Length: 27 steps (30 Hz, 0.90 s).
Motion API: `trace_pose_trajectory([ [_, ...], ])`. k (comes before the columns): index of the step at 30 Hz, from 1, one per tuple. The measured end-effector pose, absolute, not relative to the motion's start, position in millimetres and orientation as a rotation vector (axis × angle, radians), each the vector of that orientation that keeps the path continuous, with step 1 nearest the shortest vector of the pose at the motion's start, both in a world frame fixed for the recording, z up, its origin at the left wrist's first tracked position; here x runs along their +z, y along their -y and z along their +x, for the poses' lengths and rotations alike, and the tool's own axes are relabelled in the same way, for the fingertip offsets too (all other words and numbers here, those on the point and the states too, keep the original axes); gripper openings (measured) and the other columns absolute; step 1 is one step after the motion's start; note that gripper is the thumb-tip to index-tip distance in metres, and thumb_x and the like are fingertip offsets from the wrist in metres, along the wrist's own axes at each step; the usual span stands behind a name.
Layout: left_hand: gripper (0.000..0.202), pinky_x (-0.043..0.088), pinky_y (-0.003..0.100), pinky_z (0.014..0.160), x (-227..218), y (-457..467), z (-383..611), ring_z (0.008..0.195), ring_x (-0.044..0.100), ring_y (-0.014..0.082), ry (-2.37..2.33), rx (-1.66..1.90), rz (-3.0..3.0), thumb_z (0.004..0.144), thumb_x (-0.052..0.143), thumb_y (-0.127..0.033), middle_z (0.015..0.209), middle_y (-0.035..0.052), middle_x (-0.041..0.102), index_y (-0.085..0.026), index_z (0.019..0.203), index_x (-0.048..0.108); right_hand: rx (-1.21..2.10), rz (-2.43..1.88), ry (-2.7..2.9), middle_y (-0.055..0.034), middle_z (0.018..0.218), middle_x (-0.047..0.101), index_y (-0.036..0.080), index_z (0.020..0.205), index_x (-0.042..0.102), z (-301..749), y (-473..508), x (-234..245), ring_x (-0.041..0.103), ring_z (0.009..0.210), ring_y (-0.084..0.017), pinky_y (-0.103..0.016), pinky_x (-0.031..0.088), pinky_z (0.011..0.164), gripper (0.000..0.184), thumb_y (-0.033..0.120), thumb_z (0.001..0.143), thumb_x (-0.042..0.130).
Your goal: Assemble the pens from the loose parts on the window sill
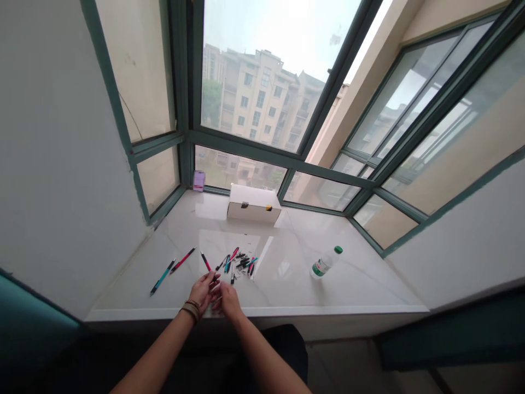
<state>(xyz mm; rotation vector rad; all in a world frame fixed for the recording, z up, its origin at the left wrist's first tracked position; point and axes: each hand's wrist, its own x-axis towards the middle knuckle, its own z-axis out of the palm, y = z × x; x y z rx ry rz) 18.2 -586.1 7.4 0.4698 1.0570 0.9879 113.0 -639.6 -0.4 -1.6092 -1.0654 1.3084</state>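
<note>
Pens point(239, 260): 3 apart, 1 heap, 2 hands.

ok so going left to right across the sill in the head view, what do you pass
teal pen → red pen → left hand → right hand → heap of pen parts → water bottle, lying on its side

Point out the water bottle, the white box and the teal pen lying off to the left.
water bottle point(324, 264), head view, on its clear body near the label.
white box point(253, 210), head view, on its front face.
teal pen point(163, 277), head view, mid-barrel.
</note>
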Motion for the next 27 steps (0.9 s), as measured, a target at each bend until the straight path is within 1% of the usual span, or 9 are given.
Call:
trace_pose_trajectory([
  [3, 0.026, 0.032, 0.015, 0.031, 2, 601, 27, 0.037, 0.051, 0.0087, -0.915, 0.961, 0.506, 0.080, 0.066, -0.035, 0.056, -0.0021, 0.060, -0.016, 0.096, 0.058, 1.377, -1.507, 0.884, -0.0007, 0.056, 0.055, 0.018, 0.076, 0.052, 104, 630, -7, 0.050, 0.040, -0.013, -0.022, 0.037, 0.038, 0.049, 0.052, 0.095, 0.023],
  [5, 0.027, 0.037, 0.017, 0.033, -3, 604, 27, 0.037, 0.052, 0.0097, -0.881, 0.934, 0.556, 0.079, 0.067, -0.035, 0.052, -0.0036, 0.058, -0.016, 0.095, 0.058, 1.376, -1.450, 0.777, 0.0020, 0.053, 0.052, 0.019, 0.082, 0.052, 110, 628, -11, 0.049, 0.038, -0.013, -0.022, 0.037, 0.038, 0.042, 0.051, 0.095, 0.028],
  [7, 0.026, 0.050, 0.021, 0.046, -8, 603, 24, 0.052, 0.064, 0.0132, -0.880, 0.923, 0.583, 0.076, 0.072, -0.030, 0.062, 0.0005, 0.065, -0.016, 0.091, 0.056, 1.387, -1.386, 0.690, 0.0045, 0.052, 0.049, 0.020, 0.092, 0.052, 119, 629, -16, 0.050, 0.038, -0.013, -0.023, 0.039, 0.039, 0.037, 0.050, 0.095, 0.030],
  [9, 0.030, 0.056, 0.025, 0.061, -12, 598, 17, 0.071, 0.070, 0.0170, -0.895, 0.896, 0.603, 0.071, 0.076, -0.024, 0.078, 0.0064, 0.071, -0.016, 0.090, 0.055, 1.401, -1.341, 0.647, 0.0061, 0.050, 0.046, 0.021, 0.096, 0.052, 126, 630, -21, 0.050, 0.038, -0.013, -0.023, 0.040, 0.039, 0.033, 0.046, 0.095, 0.031],
  [11, 0.034, 0.057, 0.027, 0.066, -14, 593, 9, 0.078, 0.070, 0.0187, -0.884, 0.835, 0.633, 0.068, 0.079, -0.025, 0.087, 0.0089, 0.072, -0.016, 0.092, 0.056, 1.415, -1.324, 0.641, 0.0063, 0.049, 0.046, 0.020, 0.093, 0.052, 129, 630, -25, 0.049, 0.037, -0.012, -0.022, 0.039, 0.039, 0.031, 0.043, 0.095, 0.032],
  [16, 0.038, 0.058, 0.034, 0.076, -13, 585, -9, 0.085, 0.069, 0.0205, -0.781, 0.743, 0.636, 0.062, 0.083, -0.026, 0.095, 0.0089, 0.071, -0.015, 0.090, 0.059, 1.444, -1.348, 0.713, 0.0030, 0.050, 0.050, 0.018, 0.075, 0.051, 127, 630, -23, 0.048, 0.037, -0.011, -0.019, 0.031, 0.034, 0.031, 0.036, 0.094, 0.034],
  [21, 0.035, 0.057, 0.035, 0.081, -18, 587, -11, 0.089, 0.068, 0.0203, -0.758, 0.786, 0.643, 0.063, 0.082, -0.027, 0.095, 0.0084, 0.072, -0.014, 0.089, 0.062, 1.438, -1.378, 0.826, 0.0020, 0.049, 0.050, 0.019, 0.066, 0.048, 128, 633, -18, 0.049, 0.038, -0.011, -0.019, 0.030, 0.033, 0.039, 0.042, 0.094, 0.035],
  [25, 0.032, 0.058, 0.033, 0.078, -21, 588, -8, 0.087, 0.068, 0.0195, -0.778, 0.800, 0.663, 0.062, 0.082, -0.028, 0.087, 0.0070, 0.072, -0.014, 0.081, 0.062, 1.368, -1.421, 0.845, 0.0026, 0.049, 0.049, 0.020, 0.067, 0.046, 127, 634, -18, 0.048, 0.038, -0.011, -0.019, 0.031, 0.034, 0.036, 0.043, 0.093, 0.035],
  [27, 0.030, 0.058, 0.031, 0.075, -20, 587, -6, 0.084, 0.069, 0.0195, -0.824, 0.801, 0.625, 0.061, 0.083, -0.027, 0.083, 0.0070, 0.072, -0.013, 0.077, 0.061, 1.339, -1.445, 0.854, 0.0039, 0.048, 0.045, 0.020, 0.067, 0.044, 125, 634, -18, 0.047, 0.038, -0.011, -0.019, 0.030, 0.035, 0.036, 0.043, 0.093, 0.035],
])
